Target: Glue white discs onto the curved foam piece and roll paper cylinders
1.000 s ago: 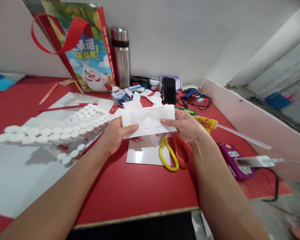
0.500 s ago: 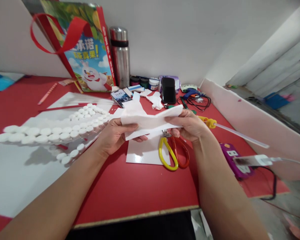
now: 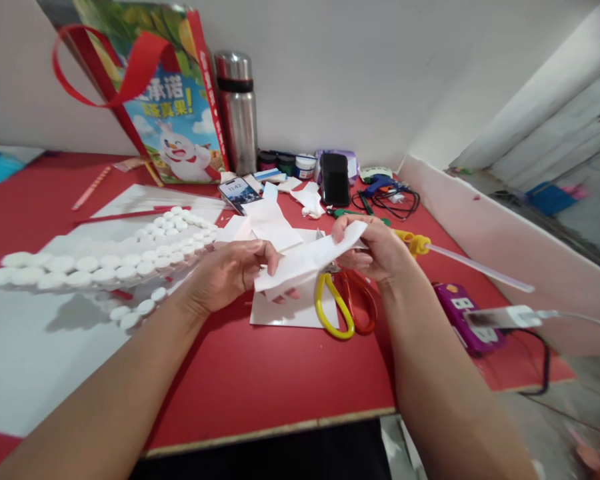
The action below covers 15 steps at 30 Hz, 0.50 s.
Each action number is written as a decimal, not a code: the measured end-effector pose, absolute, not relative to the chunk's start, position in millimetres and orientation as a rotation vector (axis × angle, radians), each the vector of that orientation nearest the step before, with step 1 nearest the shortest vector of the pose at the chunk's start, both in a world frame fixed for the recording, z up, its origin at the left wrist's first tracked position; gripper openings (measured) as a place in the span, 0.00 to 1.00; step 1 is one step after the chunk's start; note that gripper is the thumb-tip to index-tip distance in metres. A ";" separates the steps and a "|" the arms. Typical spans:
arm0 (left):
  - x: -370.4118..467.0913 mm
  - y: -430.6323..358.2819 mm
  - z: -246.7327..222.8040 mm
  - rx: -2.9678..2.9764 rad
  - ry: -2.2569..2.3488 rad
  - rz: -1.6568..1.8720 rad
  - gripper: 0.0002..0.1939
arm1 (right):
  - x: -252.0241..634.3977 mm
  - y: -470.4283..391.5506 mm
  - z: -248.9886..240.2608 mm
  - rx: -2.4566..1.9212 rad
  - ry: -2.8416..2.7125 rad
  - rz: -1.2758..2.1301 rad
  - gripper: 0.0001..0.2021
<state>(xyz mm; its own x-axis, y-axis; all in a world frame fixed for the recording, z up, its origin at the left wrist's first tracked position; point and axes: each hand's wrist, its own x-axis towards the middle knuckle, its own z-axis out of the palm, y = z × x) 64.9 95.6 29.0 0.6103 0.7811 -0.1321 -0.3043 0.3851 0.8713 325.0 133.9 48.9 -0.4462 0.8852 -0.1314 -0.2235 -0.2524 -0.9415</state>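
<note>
A folded strip of white paper [image 3: 307,261] is held in the air between my hands, tilted up toward the right. My left hand [image 3: 237,270] pinches its left end between thumb and fingers. At its right end my right hand [image 3: 370,248] grips the strip, fingers bent over the upper edge. Below the strip, scissors with one yellow and one red handle [image 3: 336,307] lie partly on a glossy white sheet [image 3: 275,311]. More cut white paper [image 3: 275,223] lies just behind my hands.
White discs joined in rows [image 3: 100,267] stand at left over a white board [image 3: 20,360]. Behind are a bag [image 3: 180,133], a steel flask [image 3: 240,120], phones [image 3: 335,180] and paint jars. A yellow glue gun [image 3: 417,244] and purple box [image 3: 465,320] are at right.
The paper strip has tilted, its left end lower and right end higher. My left hand has shifted its hold on the left end, and my right fingers have moved onto the upper edge.
</note>
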 end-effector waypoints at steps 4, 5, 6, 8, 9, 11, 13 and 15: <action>74.0 93.0 27.4 0.898 0.711 0.744 0.19 | 319.3 132.9 47.0 -0.964 -1.230 1.830 0.05; 76.2 92.1 26.7 0.900 0.735 0.723 0.20 | 317.7 132.5 46.5 -0.982 -1.237 1.837 0.05; 77.9 91.2 26.0 0.908 0.752 0.699 0.21 | 316.3 132.2 46.0 -0.996 -1.243 1.845 0.05; 79.9 89.8 24.5 0.932 0.767 0.646 0.24 | 314.2 131.5 45.2 -1.006 -1.246 1.857 0.06; 80.4 89.2 23.7 0.939 0.766 0.616 0.25 | 313.3 131.2 45.0 -1.004 -1.247 1.862 0.06; 80.6 88.2 22.4 0.943 0.745 0.570 0.23 | 311.7 130.4 45.0 -1.006 -1.245 1.867 0.06; 80.6 87.4 21.6 0.929 0.718 0.546 0.20 | 310.1 130.1 45.5 -1.023 -1.233 1.861 0.06; 80.9 87.2 21.3 0.911 0.714 0.546 0.18 | 308.4 130.8 46.5 -1.039 -1.207 1.834 0.06</action>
